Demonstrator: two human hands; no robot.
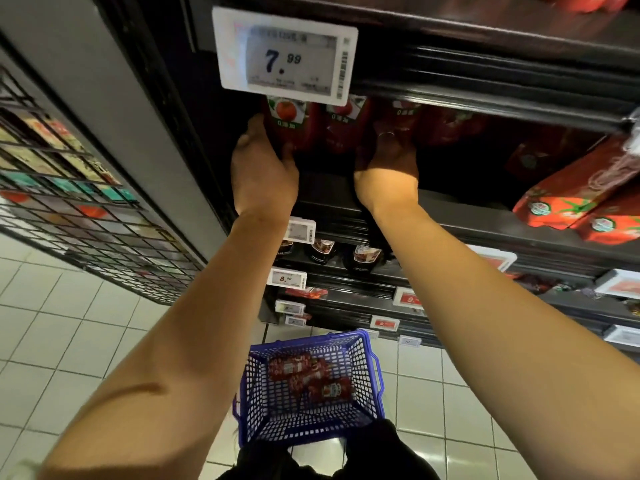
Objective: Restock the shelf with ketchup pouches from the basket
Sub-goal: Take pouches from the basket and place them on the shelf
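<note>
Your right hand [386, 168] reaches into shadow; its fingertips and grip cannot be resolved. The price tag [284, 55] covers the tops of the ketchup pouches [343, 124]; its small print is blurred. Pouches at far right [585, 199] are cut by the frame edge. Your clothing hides the basket's [367, 344] near rim.

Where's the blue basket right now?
In the head view, the blue basket sits on the tiled floor at lower centre, below the shelves and between the person's raised forearms, with ketchup pouches inside.
</note>
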